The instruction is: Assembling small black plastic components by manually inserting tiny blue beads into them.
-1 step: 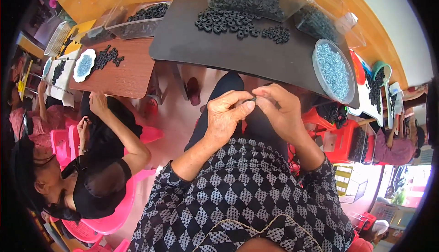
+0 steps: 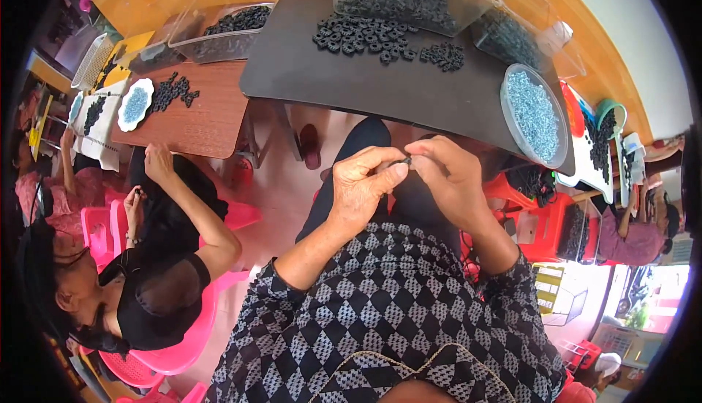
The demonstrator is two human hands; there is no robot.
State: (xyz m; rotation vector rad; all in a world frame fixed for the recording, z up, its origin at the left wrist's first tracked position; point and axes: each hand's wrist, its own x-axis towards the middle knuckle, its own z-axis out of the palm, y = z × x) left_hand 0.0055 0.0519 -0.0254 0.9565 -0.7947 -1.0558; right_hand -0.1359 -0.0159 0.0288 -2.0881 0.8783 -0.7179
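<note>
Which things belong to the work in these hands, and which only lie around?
Seemingly in use:
small black piece in the left hand, right hand close beside
black ring-shaped pieces
pale-blue small pieces in a round translucent plastic dish

Probably just lying about:
dark-red shoe
red plastic seat

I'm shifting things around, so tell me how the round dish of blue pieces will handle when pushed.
The round dish probably slides rather than rolls, since it appears to lie flat. Its small blue pieces look loose and could spill if jolted. Near the dark table's edge, it might tip if pushed outward.
</note>
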